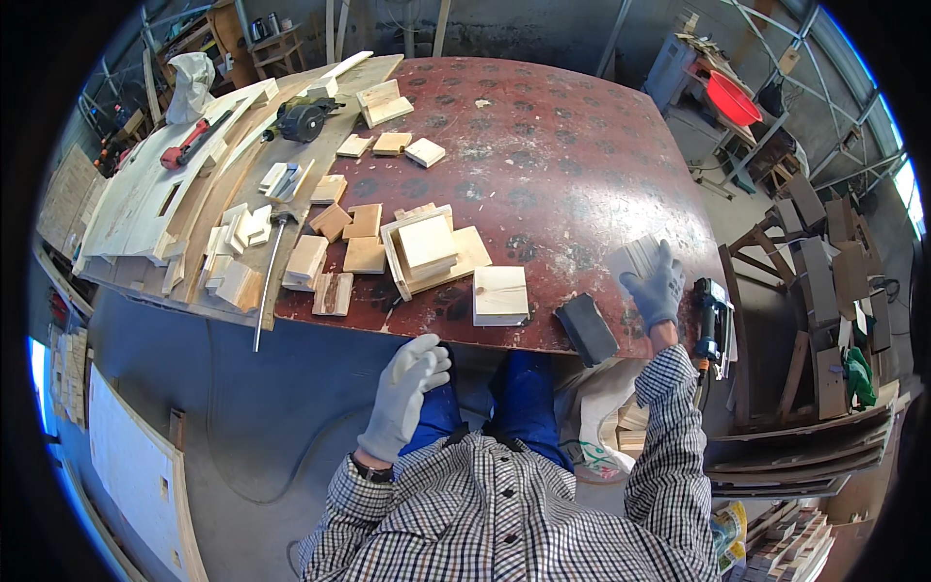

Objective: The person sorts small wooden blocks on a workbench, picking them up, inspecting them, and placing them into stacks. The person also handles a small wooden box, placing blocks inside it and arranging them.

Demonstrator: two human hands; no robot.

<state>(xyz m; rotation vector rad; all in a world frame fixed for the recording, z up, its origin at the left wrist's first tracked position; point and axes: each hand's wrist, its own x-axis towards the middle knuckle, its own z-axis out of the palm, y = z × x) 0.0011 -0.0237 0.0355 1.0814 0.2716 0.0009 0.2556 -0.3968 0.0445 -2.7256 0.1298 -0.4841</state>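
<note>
Remotely, I see the grey-gloved right hand at three o'clock on a pale rectangular block, grip unclear; at seven, the grey-gloved left hand, fingers loosely parted.

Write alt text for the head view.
A grey-gloved right hand touches a pale, blurred piece on a dark-red worktable; the white-gloved left hand hovers by its near edge. Square pale wooden blocks cluster left; a dark-grey rectangular block lies between hands.

The tabletop looks glossy but scuffed, the wooden block smooth, the metal rod shiny
</note>
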